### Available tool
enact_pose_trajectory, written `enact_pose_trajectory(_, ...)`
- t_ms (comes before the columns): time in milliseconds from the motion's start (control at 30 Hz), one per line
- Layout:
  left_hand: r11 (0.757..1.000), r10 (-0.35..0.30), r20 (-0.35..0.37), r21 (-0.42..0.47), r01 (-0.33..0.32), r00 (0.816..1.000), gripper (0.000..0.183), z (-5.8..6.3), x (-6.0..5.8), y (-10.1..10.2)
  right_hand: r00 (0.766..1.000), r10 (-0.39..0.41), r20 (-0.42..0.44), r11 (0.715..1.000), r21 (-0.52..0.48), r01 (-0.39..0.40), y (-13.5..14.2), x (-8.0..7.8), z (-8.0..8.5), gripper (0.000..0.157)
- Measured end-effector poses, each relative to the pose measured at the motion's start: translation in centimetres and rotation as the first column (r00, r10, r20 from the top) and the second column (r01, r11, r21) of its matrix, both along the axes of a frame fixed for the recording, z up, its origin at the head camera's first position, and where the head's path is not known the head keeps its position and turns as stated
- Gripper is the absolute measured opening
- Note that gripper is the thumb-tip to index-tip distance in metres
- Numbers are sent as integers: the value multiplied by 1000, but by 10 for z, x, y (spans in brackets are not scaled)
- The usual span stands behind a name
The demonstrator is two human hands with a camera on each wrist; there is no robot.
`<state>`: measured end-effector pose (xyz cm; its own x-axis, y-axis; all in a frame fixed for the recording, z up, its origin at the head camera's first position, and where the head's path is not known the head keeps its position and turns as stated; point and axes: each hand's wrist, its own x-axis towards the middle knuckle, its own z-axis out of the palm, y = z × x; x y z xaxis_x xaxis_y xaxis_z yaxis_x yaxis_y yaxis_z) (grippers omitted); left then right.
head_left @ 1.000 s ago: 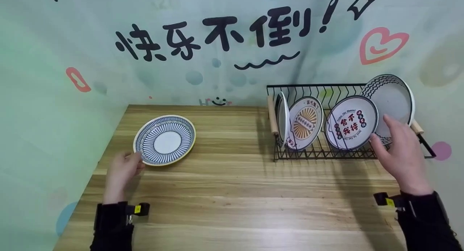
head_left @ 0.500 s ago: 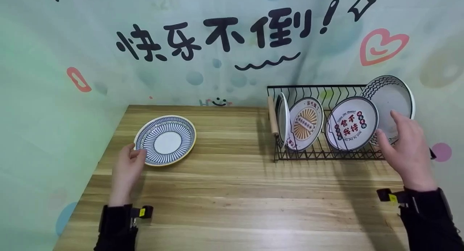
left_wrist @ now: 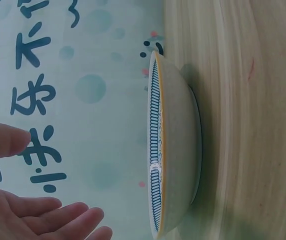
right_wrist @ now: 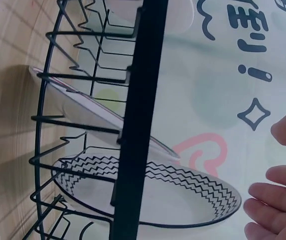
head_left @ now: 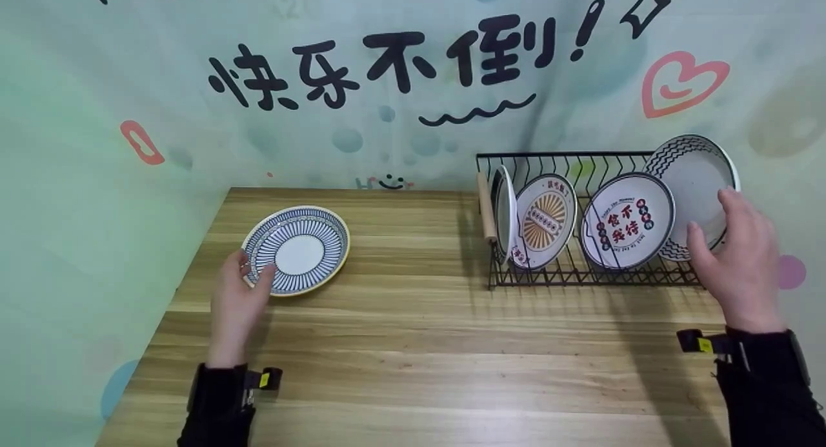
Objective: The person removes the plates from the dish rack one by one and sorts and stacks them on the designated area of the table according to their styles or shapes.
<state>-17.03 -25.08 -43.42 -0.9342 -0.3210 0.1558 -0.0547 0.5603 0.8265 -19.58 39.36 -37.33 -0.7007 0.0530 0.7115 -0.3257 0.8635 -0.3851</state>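
Black-sleeved, the left grip (head_left: 239,289), thumb and fingers spread apart, is just above the near-left rim of a blue-striped dish (head_left: 300,253), which sits upright on the wooden bench (head_left: 452,369). The right grip (head_left: 742,266), also spread, is beside a zigzag-edged plate (head_left: 697,176) leaning in a black rack (right_wrist: 136,120). The left grip hides part of the dish's rim, the right one the rack's end; both sleeves (head_left: 216,405) are cut off. Compared with half a second ago, both grips are farther right; the dish stays put.
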Motion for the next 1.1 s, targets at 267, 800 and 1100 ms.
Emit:
enact_pose_trajectory(267,996,-26,-40,-85,23,999,78,-3,0,8,998,-16,-55,1000,11,16,8,-4,-5,56)
enact_pose_trajectory(800,973,-129,-42,-198,119,991,88,-9,0,26,993,-100,64,992,-71,104,17,-6,-8,62)
enact_pose_trajectory(1100,960,-173,-105,-241,144,979,90,-14,2,37,986,-135,93,985,-97,144,19,-10,-11,64)
